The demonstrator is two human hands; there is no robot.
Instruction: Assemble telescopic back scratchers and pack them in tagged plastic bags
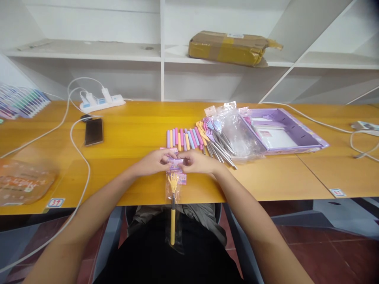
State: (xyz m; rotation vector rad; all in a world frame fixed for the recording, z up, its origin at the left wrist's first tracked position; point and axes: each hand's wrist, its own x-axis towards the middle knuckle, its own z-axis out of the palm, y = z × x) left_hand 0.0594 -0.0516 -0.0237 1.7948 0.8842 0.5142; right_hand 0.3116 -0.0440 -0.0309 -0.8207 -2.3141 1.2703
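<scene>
My left hand (154,163) and my right hand (197,161) pinch the two sides of a small purple printed card (175,164) over the table's front part. Just below them is a clear plastic bag (178,197) with a yellow back scratcher (173,225) inside, its handle reaching past the table edge toward my lap. A pink card (182,178) lies beside the scratcher's head. Whether the purple card is joined to the bag, I cannot tell. Beyond my fingers stands a row of coloured handle sleeves (179,139), next to a pile of metal-stemmed back scratchers (217,138).
Clear plastic bags (239,136) lie against a purple box (296,148) holding cards. On the left are a phone (94,132), a power strip (102,102), white cables and an orange package (25,181). A taped carton (229,49) sits on the shelf.
</scene>
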